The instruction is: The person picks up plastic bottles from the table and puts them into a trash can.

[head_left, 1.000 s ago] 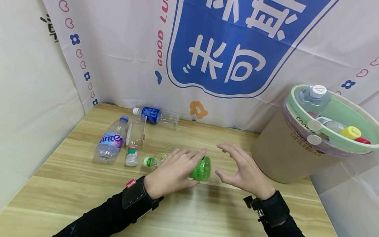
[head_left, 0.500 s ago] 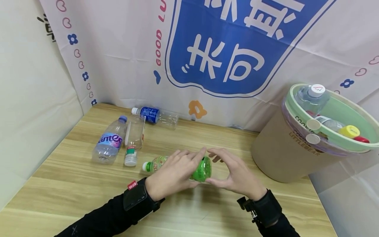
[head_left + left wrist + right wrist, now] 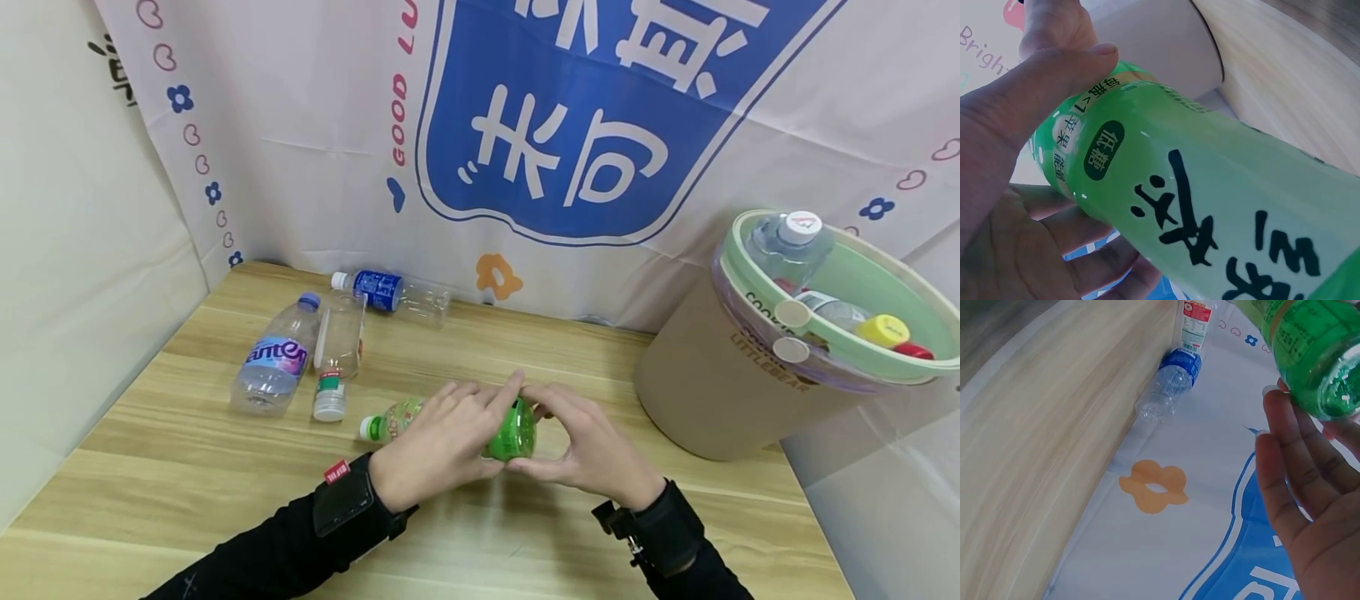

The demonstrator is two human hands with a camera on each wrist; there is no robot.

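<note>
Green bottle [image 3: 516, 429]: sideways at lower centre of the head view, cap [image 3: 366, 428] pointing left.
Left hand [image 3: 442, 421]: you gripped the middle, probably for steadiness.
Right hand [image 3: 603, 450]: you curved it round the base, likely sharing control; firmness couldn't be told.
Left wrist view: showed black lettering [image 3: 1188, 219] your hand hid from the head camera.

head view | green bottle [image 3: 516, 435]: middle hidden (under left fingers [image 3: 507, 399]) | blue emblem [image 3: 585, 83]: top cropped
</note>
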